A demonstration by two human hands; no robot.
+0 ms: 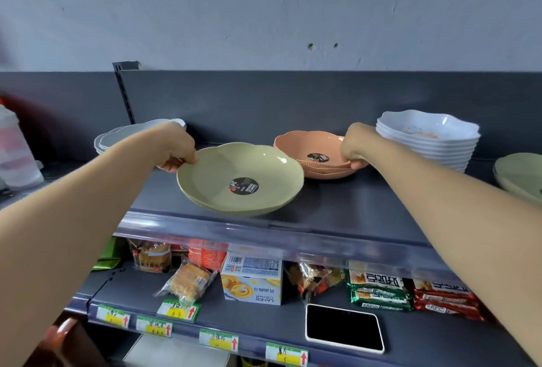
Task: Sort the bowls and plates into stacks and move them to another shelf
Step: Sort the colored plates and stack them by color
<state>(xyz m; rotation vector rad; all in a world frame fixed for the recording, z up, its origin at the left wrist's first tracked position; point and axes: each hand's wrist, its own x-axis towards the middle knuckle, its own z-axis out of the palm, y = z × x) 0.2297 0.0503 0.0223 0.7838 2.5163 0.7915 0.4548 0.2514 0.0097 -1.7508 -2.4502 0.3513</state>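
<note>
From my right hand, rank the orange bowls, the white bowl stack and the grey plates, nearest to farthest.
1. The orange bowls: held by the right hand, on its left.
2. The white bowl stack: just to its right.
3. The grey plates: far left, beyond the left hand holding the green bowl.

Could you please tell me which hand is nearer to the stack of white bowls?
Right. The right hand holds the rim of the pink plates, just left of the white bowls. The left hand grips the green plate, farther left.
</note>
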